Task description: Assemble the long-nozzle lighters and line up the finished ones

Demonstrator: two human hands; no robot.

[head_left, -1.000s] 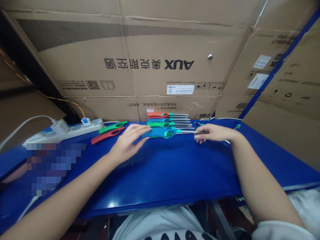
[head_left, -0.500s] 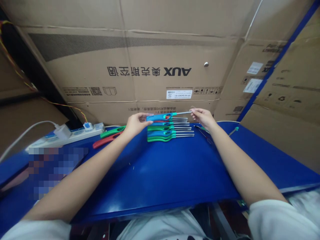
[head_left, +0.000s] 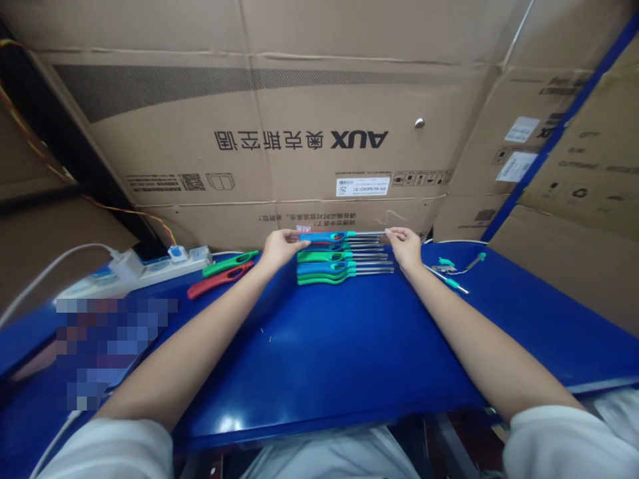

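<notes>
My left hand [head_left: 280, 251] pinches the handle end of a blue long-nosed gas lighter [head_left: 318, 237]. The tip of its metal tube is between the fingers of my right hand [head_left: 406, 247]. This lighter lies level at the far side of a row of similar lighters, all with their tubes pointing right. Nearer to me in that row are a green lighter [head_left: 313, 257] and a blue one [head_left: 319, 269], with more green showing below. How far the held lighter rests on those beneath it, I cannot tell.
Left of the row lie a green handle piece [head_left: 227, 264] and a red handle piece [head_left: 214, 282], by a white power strip [head_left: 150, 271]. Loose metal tubes with teal parts [head_left: 453, 283] lie to the right. A cardboard wall [head_left: 289, 100] closes off the back of the blue table [head_left: 319, 352].
Both hands have lowered the blue lighter slightly onto or against the row's far side. The view has shifted a little, and more loose parts show beside my right forearm.
</notes>
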